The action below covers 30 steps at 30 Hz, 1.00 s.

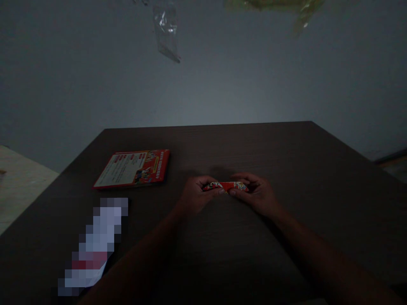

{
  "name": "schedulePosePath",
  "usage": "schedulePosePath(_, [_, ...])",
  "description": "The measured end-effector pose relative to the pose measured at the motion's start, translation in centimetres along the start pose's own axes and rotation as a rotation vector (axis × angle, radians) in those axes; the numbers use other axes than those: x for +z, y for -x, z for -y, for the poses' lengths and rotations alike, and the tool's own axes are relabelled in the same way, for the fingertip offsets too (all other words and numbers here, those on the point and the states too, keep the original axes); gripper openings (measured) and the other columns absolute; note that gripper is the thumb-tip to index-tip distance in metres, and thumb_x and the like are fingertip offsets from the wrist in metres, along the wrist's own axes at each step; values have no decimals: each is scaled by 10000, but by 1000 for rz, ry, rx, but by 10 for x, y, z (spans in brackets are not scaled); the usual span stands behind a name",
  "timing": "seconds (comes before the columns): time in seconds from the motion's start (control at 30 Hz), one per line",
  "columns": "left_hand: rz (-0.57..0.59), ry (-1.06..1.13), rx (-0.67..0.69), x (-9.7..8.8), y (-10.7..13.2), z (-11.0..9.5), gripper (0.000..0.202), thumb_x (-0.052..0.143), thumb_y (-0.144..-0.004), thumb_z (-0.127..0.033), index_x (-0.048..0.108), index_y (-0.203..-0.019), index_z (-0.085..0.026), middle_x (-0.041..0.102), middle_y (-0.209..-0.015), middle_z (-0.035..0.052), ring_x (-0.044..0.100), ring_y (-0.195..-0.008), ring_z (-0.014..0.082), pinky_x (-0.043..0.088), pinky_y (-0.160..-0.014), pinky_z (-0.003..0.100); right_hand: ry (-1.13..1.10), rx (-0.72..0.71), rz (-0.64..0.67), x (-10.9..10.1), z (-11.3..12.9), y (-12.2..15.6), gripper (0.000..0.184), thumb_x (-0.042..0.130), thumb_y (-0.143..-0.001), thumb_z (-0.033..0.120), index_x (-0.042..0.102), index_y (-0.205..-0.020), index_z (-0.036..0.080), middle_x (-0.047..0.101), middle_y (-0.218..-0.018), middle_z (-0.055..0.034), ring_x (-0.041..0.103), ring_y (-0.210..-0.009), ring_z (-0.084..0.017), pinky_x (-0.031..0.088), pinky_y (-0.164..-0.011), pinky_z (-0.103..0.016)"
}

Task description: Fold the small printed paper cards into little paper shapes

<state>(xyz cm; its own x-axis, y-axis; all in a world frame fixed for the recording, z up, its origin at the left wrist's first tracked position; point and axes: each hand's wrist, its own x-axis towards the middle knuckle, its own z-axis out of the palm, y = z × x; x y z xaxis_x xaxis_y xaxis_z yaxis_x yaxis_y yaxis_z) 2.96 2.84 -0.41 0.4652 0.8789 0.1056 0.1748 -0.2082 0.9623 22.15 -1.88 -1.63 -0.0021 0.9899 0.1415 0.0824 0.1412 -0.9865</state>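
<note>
A small red printed piece [227, 185], perhaps folded paper or card, is held between both hands over the middle of the table. My left hand [197, 192] pinches its left end, thumb on the near side. At the other end, my right hand [257, 192] grips it, thumb pressed close to the left one. White, yellow and other small printed figures show on its face. The fingers behind it are partly hidden, and the dim light hides its exact kind.
A dark wooden table [318, 169] stands against a grey wall [238, 76]. On its left lies a flat red and white printed box or book [133, 169]. Nearer to me is a bright pixelated oblong [98, 237]. Clear plastic [167, 31] hangs on the wall.
</note>
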Motion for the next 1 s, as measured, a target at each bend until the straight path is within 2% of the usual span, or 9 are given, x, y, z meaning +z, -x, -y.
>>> schedulePosePath(0.3, [80, 137, -76, 1, 0, -7, 275, 759, -581, -359, 631, -626, -120, 524, -512, -36, 402, -458, 56, 298, -438, 179, -99, 49, 44, -1, 7, 1, 344, 777, -611, 325, 627, -885, 180, 702, -741, -18, 626, -573, -123, 493, -504, -226])
schedulePosePath(0.43, [53, 108, -35, 1, 0, -4, 257, 747, -605, -348, 633, -641, -120, 494, -503, -48, 386, -461, 51, 296, -447, 178, -85, 60, 55, -2, 6, 1, 323, 771, -621, 313, 632, -879, 178, 699, -744, -19, 613, -566, -113, 487, -516, -224])
schedulePosePath(0.5, [38, 58, -1, 0, 1, -1, 241, 731, -636, -342, 646, -685, -122, 525, -540, -40, 418, -484, 59, 318, -464, 179, -11, 18, 32, -2, 5, 1, 289, 755, -642, 319, 641, -865, 175, 691, -736, -19, 606, -569, -115, 481, -517, -227])
schedulePosePath(0.73, [56, -136, 75, 3, 3, 1, 258, 690, -701, -363, 666, -847, -151, 662, -744, 4, 585, -670, 132, 441, -601, 219, 349, -273, -27, -2, 4, 0, 172, 686, -730, 318, 658, -839, 188, 666, -745, -27, 605, -653, -144, 475, -574, -246])
schedulePosePath(0.87, [79, -180, 83, 5, 4, 0, 231, 662, -733, -338, 659, -873, -153, 675, -774, 5, 607, -696, 140, 450, -610, 219, 425, -324, -24, -3, 7, 0, 158, 677, -741, 298, 650, -863, 200, 681, -778, -25, 625, -681, -151, 494, -621, -256])
schedulePosePath(1.0, [94, -181, 118, 5, 4, 1, 224, 650, -749, -300, 652, -926, -162, 684, -836, 16, 621, -743, 143, 461, -654, 231, 433, -355, -4, -3, 7, 0, 223, 689, -730, 289, 632, -929, 204, 694, -846, -36, 644, -747, -166, 509, -683, -281])
